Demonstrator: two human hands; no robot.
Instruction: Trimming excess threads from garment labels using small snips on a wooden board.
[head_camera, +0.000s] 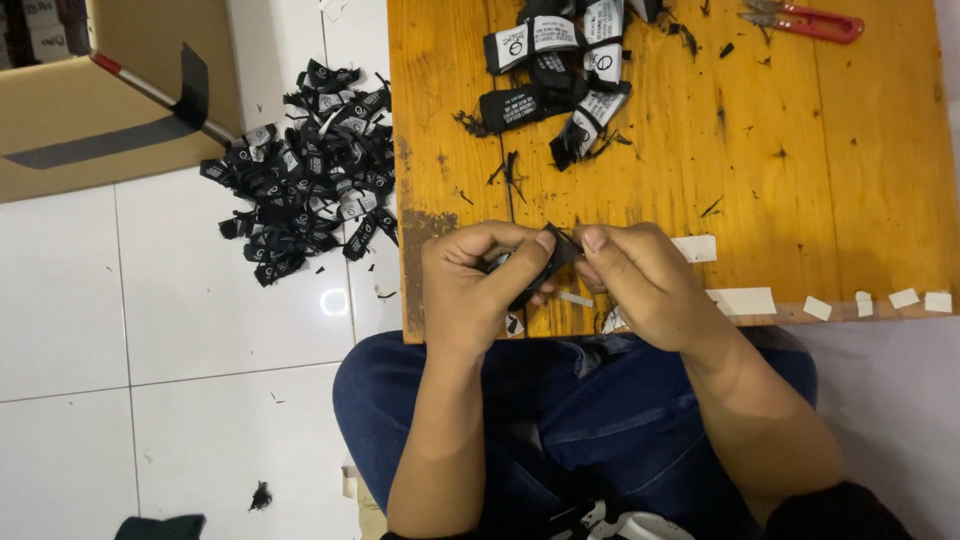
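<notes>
Both grips pinched: our left hand and right hand hold one black label taut over the desk edge, near unworked labels, floor heap beside us

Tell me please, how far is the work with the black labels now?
Done, it seems: a large heap of black labels lies on the white floor beside the wooden table. In hand: the left hand and right hand pinch one black label between them at the table's near edge. Left: a small pile of labels waits on the table top, with red snips lying unused.
</notes>
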